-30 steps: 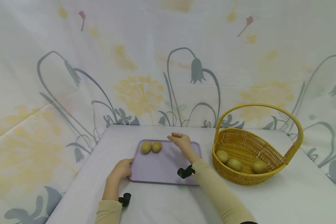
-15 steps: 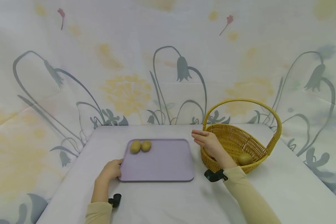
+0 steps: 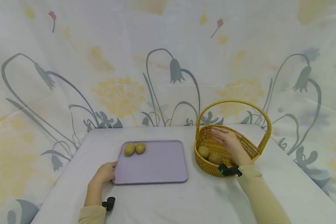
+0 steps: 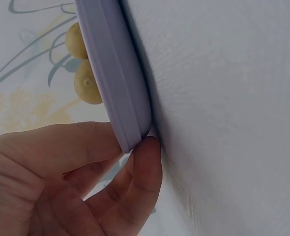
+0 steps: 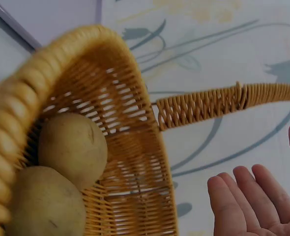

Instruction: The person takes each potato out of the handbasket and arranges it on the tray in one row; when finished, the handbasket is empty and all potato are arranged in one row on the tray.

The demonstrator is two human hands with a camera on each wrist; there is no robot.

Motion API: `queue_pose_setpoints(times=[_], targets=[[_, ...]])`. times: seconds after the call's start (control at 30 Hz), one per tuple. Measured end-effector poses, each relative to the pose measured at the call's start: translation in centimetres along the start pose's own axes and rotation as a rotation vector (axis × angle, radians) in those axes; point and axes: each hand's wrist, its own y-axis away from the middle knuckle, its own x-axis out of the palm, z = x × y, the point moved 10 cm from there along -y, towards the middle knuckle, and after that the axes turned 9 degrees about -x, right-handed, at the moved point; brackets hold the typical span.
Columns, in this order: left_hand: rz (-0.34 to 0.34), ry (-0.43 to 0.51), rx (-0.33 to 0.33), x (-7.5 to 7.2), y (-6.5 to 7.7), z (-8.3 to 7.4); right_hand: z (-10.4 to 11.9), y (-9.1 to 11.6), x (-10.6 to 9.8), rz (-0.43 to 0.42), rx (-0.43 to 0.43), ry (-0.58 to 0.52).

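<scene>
My left hand (image 3: 104, 173) pinches the left edge of a lilac tray (image 3: 154, 166); in the left wrist view the thumb lies at the rim (image 4: 116, 83) and a fingertip tucks under it. Two potatoes (image 3: 129, 149) sit side by side in the tray's far left corner. Over the yellow wicker basket (image 3: 210, 168) hovers my right hand (image 3: 230, 143), fingers straight and holding nothing. Inside, two potatoes (image 5: 73, 150) lie against the near left wall; another is mostly hidden behind my right wrist. The right wrist view shows the fingers (image 5: 253, 201) stretched out beyond the basket wall.
A tall arched handle (image 3: 233, 101) spans the basket above my right hand. White cloth (image 3: 168, 202) covers the table, and a flower-printed curtain (image 3: 123, 68) hangs along the back and sides.
My right hand has moved from above the tray rightwards to over the basket. The left hand stays at the tray's left edge. The head view has turned right.
</scene>
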Motion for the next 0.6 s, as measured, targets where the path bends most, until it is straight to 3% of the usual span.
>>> queue_pose_setpoints(times=[0.23,0.6], targets=[[-0.003,-0.011,-0.006,0.1,-0.1,0.1,-0.8,-1.7,-2.5,-0.088,0.066,0.006],[-0.019,-0.016,-0.017,-0.1,-0.1,0.1,-3.8,-2.8,-2.5,-0.031,0.121,-0.013]])
